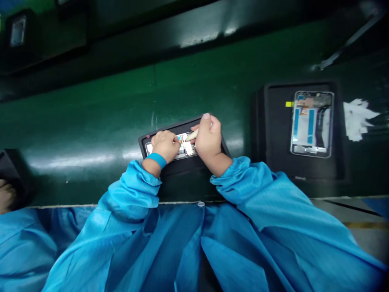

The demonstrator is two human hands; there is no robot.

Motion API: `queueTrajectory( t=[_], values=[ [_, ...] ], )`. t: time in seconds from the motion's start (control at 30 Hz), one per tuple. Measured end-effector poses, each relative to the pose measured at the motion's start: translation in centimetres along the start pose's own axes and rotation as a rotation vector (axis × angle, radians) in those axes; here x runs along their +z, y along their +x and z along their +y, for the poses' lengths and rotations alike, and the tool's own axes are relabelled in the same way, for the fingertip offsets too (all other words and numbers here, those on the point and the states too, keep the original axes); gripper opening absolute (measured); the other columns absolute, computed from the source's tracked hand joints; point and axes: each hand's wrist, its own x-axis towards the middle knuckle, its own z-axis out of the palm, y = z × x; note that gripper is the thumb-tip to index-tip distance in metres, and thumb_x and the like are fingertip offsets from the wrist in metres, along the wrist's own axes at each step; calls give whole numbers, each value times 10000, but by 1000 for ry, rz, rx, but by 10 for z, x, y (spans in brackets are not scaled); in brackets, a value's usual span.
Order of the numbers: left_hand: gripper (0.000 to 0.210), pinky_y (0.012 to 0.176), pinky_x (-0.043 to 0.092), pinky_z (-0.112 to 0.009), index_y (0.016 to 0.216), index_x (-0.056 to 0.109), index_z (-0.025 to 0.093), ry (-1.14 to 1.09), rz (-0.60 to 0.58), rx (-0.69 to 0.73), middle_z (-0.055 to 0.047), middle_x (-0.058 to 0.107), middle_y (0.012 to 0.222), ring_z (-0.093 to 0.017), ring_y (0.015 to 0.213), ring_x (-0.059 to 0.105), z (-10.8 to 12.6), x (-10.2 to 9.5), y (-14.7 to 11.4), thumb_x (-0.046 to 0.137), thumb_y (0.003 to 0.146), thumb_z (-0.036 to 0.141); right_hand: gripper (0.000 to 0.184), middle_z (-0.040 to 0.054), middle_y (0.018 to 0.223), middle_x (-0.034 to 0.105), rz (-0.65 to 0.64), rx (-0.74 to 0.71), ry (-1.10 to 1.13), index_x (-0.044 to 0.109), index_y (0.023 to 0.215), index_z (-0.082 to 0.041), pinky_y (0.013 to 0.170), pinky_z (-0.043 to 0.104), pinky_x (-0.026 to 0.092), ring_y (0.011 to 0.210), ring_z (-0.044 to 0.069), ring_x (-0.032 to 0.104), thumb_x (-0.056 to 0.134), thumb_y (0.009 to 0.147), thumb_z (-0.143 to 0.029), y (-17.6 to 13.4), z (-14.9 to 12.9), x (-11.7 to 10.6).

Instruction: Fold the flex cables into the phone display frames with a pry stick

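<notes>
An opened phone [189,149] with its inner parts showing lies in a black foam tray [179,167] in front of me. My right hand [209,138] grips a pale, pointed stick-like tool [192,136], its tip on or just over the phone's inside. Over the phone's left part rests my left hand [165,145], fingers curled and thumb and forefinger close together at the phone's inner parts. Whatever those fingertips pinch, if anything, is too small to make out. A blue band circles my left wrist.
To the right, another opened phone [311,123] lies on stacked black trays [278,162], with white paper pieces [360,117] beside them. A co-worker's hand [6,195] is at the far left by a black tray [13,166]. A raised dark ledge [127,50] runs along the back of the green bench [91,121].
</notes>
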Motion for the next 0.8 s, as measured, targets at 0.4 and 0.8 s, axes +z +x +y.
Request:
queueTrajectory(
  t=[0.4, 0.8],
  values=[
    [107, 896, 333, -353, 720, 629, 223, -102, 89, 29, -17, 640, 887, -207, 990, 497, -2, 8, -6, 545, 758, 276, 325, -14, 690, 596, -18, -446, -94, 458, 1009, -215, 614, 294, 489, 613, 129, 599, 315, 875, -475, -9, 12, 3],
    [165, 909, 324, -353, 769, 619, 215, -79, 34, 25, -34, 622, 931, -209, 1010, 487, 3, 6, -5, 467, 802, 269, 298, 74, 894, 654, -309, -552, -480, 595, 879, -223, 854, 370, 442, 867, 219, 597, 416, 802, -448, -15, 0, 5]
  ],
)
